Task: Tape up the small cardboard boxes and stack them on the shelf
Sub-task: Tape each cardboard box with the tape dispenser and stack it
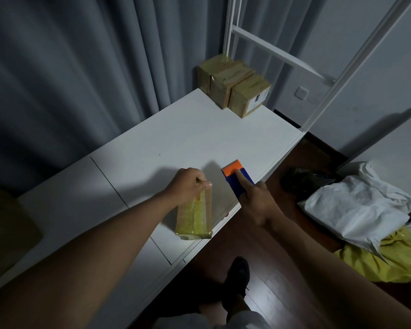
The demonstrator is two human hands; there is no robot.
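Item 1. Left hand [188, 185]: fingers curled over the far end of a small cardboard box [195, 216], thumb pressed on its top edge; a firm grasp. The box is wrapped in glossy yellowish tape and lies flat on the white shelf top [176, 129], running from under the hand back toward the person, close to the near edge.

Item 2. Right hand [256, 201]: wrapped round a blue tape dispenser [241, 180], forefinger laid straight along its upper face, the remaining fingers closed about the body. The dispenser's orange head points away from the hand and sits just above or on the shelf top; contact cannot be told. It stands just beside the held box, on the side away from the left hand.

Item 3. Taped boxes [234, 85]: a close-set group, touching one another, well beyond both hands at the far end of the shelf top, against the white shelf frame [266, 47].

Item 4. Grey curtain [81, 67]: behind the shelf, past the left hand.

Item 5. White and yellow cloth heap [365, 222]: on the dark floor, outward of the right hand.
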